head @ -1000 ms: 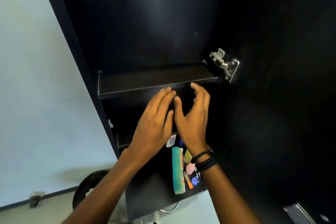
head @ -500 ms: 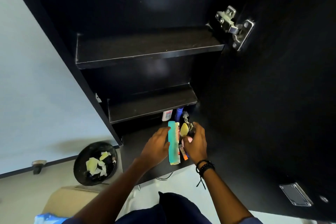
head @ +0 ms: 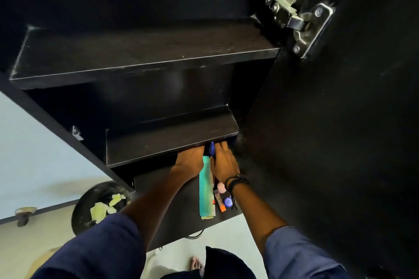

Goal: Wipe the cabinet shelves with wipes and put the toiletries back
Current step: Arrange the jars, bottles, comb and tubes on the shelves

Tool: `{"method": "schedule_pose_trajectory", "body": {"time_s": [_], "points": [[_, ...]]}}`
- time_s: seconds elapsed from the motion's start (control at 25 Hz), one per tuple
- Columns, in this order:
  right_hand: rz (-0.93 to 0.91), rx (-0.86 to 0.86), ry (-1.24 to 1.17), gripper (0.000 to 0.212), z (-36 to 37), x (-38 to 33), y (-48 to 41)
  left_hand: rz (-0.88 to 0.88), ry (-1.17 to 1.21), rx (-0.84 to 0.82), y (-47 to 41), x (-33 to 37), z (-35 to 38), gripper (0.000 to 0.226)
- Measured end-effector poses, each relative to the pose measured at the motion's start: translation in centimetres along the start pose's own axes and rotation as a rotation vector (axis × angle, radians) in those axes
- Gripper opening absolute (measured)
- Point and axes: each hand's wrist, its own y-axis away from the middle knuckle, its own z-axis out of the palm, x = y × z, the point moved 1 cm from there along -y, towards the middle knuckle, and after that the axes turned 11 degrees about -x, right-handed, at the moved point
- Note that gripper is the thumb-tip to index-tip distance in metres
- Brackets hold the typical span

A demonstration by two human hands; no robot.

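A black cabinet stands open with a bare upper shelf (head: 145,56) and a bare middle shelf (head: 167,140). On the bottom shelf (head: 172,206) lie toiletries: a long teal comb (head: 205,190), a pink round item (head: 221,187), an orange-tipped stick (head: 219,201) and a blue cap (head: 227,201). My left hand (head: 190,161) reaches under the middle shelf, left of the comb, fingers hidden. My right hand (head: 224,161), with black bracelets on the wrist, reaches in beside a blue item (head: 212,148). What either hand holds is hidden.
The open cabinet door (head: 340,120) stands at the right with a metal hinge (head: 294,16). A black bin (head: 99,206) with yellowish used wipes sits on the floor at the lower left, by a pale wall (head: 29,154).
Both hands dropped from the upper shelf edge to the bottom shelf and now reach deeper under the middle shelf. The view tilted down.
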Motion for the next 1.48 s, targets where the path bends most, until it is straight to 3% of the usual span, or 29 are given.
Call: {"method": "schedule_pose_trajectory", "body": {"time_s": [0.2, 0.36, 0.56, 0.68, 0.92, 1.16, 1.48], "points": [[0.02, -0.063, 0.172, 0.026, 0.2, 1.0, -3.8, 0.087, -0.117, -0.038, -3.1, 0.1, 0.0, 0.032], [0.004, -0.057, 0.243, 0.026, 0.4, 1.3, -5.3, 0.16, -0.145, 0.0, -3.5, -0.1, 0.6, 0.029], [-0.061, 0.049, 0.204, 0.03, 1.2, 0.5, -3.5, 0.131, 0.038, 0.118, -1.9, -2.4, 1.3, 0.034], [-0.169, 0.127, 0.105, 0.034, 0.7, -0.8, -0.5, 0.095, 0.055, 0.245, 1.3, -3.3, 1.1, 0.035], [-0.393, 0.252, -0.116, 0.032, -4.1, -4.5, 8.1, 0.298, 0.143, 0.671, 12.3, -3.9, -0.5, 0.034], [-0.685, 0.296, -0.388, 0.036, -12.8, -10.9, 14.2, 0.459, 0.263, 0.954, 22.9, -1.8, -9.6, 0.04], [-0.905, 0.375, -0.65, 0.041, -24.3, -18.4, 17.5, 0.52, 0.35, 1.214, 30.6, 1.4, -20.5, 0.041]]}}
